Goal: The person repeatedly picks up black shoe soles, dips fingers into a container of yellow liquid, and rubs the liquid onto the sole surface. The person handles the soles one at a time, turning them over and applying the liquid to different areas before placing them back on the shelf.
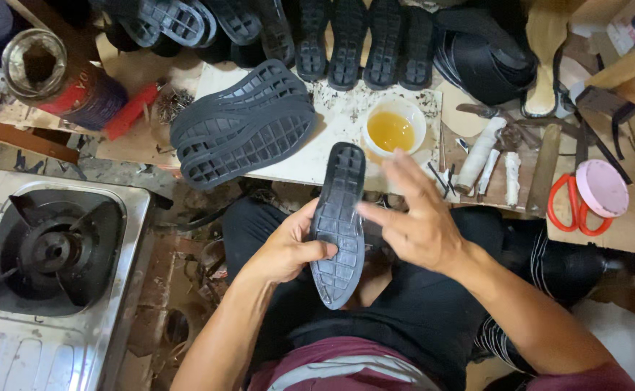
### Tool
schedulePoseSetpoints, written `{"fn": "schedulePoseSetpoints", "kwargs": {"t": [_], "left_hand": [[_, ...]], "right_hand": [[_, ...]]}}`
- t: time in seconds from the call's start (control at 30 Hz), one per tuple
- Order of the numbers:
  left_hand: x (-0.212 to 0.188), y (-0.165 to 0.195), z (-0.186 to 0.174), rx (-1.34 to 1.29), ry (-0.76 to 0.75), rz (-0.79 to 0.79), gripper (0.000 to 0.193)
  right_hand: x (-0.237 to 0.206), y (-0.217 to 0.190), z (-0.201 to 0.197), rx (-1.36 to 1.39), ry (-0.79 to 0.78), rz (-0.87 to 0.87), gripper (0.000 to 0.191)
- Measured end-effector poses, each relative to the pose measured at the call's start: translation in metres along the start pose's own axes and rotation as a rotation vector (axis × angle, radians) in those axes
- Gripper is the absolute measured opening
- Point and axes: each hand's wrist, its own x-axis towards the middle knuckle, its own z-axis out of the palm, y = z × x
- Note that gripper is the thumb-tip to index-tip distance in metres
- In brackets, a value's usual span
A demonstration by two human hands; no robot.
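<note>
The left hand (288, 250) is closed round a black rubber shoe sole (338, 223), thumb across its ribbed face and fingers behind, holding it lengthwise over the person's lap, just off the near edge of the white worktop (346, 119). The right hand (415, 217) is open with fingers spread and loosely bent, grasping nothing; its fingertips lie at the sole's right edge, and contact cannot be confirmed. On the worktop, a stack of black soles (241, 130) sits at the left end, a white bowl of amber liquid (393, 129) near the right end, and a row of soles (332, 36) lines the far edge. Red-handled scissors (574, 206) and a pink round lid (602, 188) rest further right. A steel gas burner (49, 250) stands on the floor to the left.
</note>
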Motion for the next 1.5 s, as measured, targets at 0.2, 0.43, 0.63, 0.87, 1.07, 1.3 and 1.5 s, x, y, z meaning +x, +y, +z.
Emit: {"fn": "schedulePoseSetpoints", "kwargs": {"t": [0.2, 0.43, 0.63, 0.87, 1.07, 1.3, 1.5], "left_hand": [[0.001, 0.003, 0.000, 0.142, -0.022, 0.014, 0.074], [0.005, 0.001, 0.000, -0.039, 0.103, 0.030, 0.073], [0.007, 0.004, 0.001, 0.063, 0.113, 0.102, 0.075], [0.010, 0.004, 0.002, 0.104, 0.196, 0.096, 0.076], [0.018, 0.004, 0.007, 0.094, 0.317, 0.227, 0.075], [0.022, 0.003, 0.013, 0.108, 0.345, 0.312, 0.067], [0.025, -0.001, 0.026, 0.139, 0.428, 0.399, 0.066]], "right_hand": [[-0.004, 0.002, 0.003, 0.109, -0.044, 0.025, 0.055], [-0.005, 0.002, -0.005, 0.569, -0.107, 0.199, 0.046], [-0.006, -0.009, 0.012, 0.323, -0.071, 0.169, 0.047], [-0.006, -0.002, 0.008, 0.077, 0.027, 0.054, 0.046], [-0.015, -0.014, 0.014, -0.025, 0.024, -0.056, 0.046], [-0.018, -0.022, 0.018, -0.188, 0.120, -0.063, 0.040], [-0.017, -0.041, 0.020, -0.031, 0.178, -0.015, 0.036]]}}
